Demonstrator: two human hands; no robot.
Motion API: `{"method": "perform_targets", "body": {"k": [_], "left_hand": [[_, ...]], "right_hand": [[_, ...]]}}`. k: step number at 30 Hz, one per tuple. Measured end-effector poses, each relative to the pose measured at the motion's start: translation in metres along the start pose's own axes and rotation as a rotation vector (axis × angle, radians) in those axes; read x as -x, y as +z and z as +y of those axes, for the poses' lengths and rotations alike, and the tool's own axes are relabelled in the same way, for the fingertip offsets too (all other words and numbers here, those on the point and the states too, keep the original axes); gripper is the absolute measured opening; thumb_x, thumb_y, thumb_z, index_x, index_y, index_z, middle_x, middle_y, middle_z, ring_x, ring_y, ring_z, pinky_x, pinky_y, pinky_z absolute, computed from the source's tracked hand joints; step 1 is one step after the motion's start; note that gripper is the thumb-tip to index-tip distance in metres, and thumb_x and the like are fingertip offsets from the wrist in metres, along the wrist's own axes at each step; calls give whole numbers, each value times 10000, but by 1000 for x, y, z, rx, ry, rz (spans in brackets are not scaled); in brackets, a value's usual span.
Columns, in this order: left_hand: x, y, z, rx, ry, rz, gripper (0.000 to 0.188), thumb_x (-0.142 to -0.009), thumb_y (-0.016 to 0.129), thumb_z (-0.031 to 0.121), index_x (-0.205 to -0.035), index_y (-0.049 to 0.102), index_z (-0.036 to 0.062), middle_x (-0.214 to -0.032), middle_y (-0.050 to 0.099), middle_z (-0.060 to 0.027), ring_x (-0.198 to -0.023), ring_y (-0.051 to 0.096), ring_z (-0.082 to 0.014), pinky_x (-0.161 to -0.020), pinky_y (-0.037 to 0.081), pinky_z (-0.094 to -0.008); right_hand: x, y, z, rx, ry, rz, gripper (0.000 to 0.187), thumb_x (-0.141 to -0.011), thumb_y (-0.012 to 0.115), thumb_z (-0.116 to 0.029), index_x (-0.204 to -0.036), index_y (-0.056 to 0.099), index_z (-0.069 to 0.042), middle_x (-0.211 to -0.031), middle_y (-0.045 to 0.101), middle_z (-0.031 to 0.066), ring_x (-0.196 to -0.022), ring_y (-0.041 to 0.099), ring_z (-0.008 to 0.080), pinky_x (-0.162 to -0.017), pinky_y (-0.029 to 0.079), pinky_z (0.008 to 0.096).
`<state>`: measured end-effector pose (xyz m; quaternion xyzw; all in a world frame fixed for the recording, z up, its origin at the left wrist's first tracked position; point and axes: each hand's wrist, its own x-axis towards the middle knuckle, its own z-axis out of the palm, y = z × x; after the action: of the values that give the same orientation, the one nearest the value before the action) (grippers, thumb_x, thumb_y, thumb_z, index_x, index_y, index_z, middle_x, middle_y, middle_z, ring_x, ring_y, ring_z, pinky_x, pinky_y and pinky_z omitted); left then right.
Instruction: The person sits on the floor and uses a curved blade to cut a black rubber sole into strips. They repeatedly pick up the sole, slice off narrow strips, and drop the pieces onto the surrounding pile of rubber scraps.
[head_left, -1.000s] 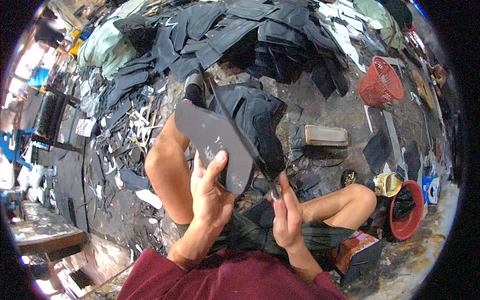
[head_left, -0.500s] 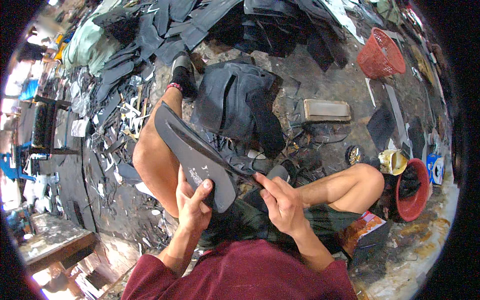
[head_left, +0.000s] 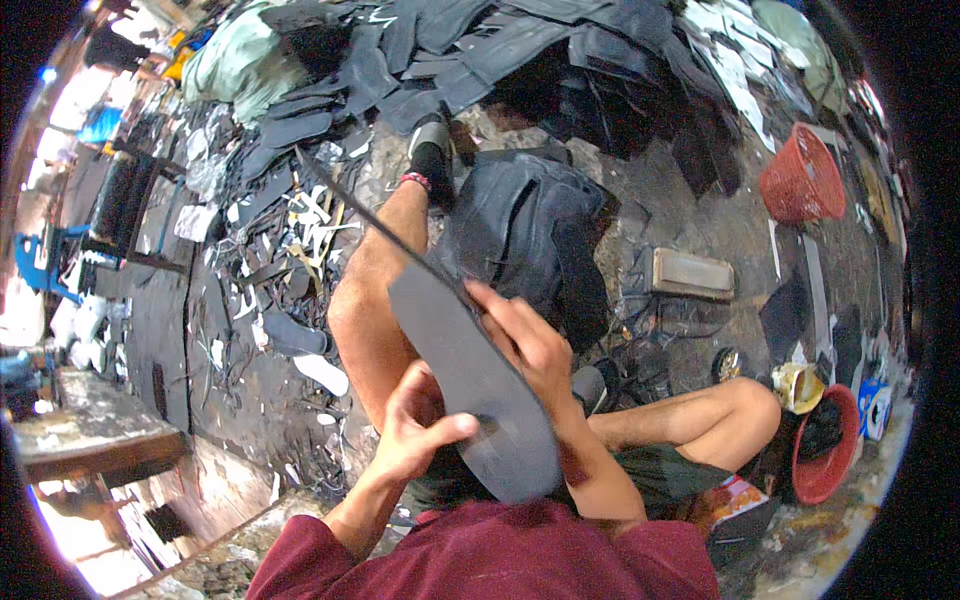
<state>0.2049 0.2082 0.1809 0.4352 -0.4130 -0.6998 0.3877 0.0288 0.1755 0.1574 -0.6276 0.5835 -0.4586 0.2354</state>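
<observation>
A flat, dark grey shoe sole [head_left: 480,380] is held tilted over my lap, its plain broad face toward me. My left hand [head_left: 425,425] grips its left edge, thumb on the face and fingers behind. At its right edge my right hand [head_left: 530,350] is closed, its fingers partly hidden by the sole. A long, thin dark strip [head_left: 370,218] runs from near my right fingers up past my left shin; whether it is joined to the sole I cannot tell.
Beyond my legs lies a bent black sheet [head_left: 520,215]. A pale rectangular block [head_left: 692,274], a red basket [head_left: 802,175] and a red tub [head_left: 828,450] stand to the right. Black offcuts [head_left: 480,50] heap at the back; scraps litter the left. A wooden bench [head_left: 100,440] stands lower left.
The sole has turned from its marked face to a plain one and come nearer my body. My right hand has moved up along its edge. The whole view has shifted.
</observation>
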Motion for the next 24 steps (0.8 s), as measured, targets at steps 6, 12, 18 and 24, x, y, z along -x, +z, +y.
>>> {"method": "perform_targets", "body": {"k": [6, 12, 18, 24], "left_hand": [[-17, -9, 25, 470, -155, 180, 240, -964, 626, 228, -1131, 614, 56, -996, 689, -31, -874, 663, -133, -773, 547, -302], [-12, -22, 39, 465, -275, 28, 262, -902, 724, 229, -1057, 669, 25, -930, 709, -39, -801, 668, -121, -737, 549, -292], [-13, -17, 27, 331, -178, 57, 223, -849, 765, 84, -1041, 696, -6, -972, 726, -64, -841, 667, -130, -772, 538, -309], [-20, -13, 36, 141, -317, -88, 214, -834, 808, 137, -990, 705, 32, -927, 727, -48, -816, 651, -109, -751, 515, -271]], "right_hand": [[67, -14, -17, -67, 25, -85, 410, -888, 654, -123, -1296, 643, -156, -887, 603, 80, -804, 604, 277, -707, 508, 388], [159, -47, 31, -22, 117, -139, 440, -801, 657, -43, -1235, 662, -114, -962, 630, 127, -858, 603, 317, -766, 506, 406], [70, -83, 16, 117, -59, -303, 446, -805, 694, -105, -1247, 667, -157, -806, 592, 81, -687, 584, 281, -620, 495, 399], [-17, -107, -6, 144, -165, -623, 527, -817, 649, -134, -1341, 590, -118, -741, 573, 108, -616, 569, 258, -560, 475, 380]]}}
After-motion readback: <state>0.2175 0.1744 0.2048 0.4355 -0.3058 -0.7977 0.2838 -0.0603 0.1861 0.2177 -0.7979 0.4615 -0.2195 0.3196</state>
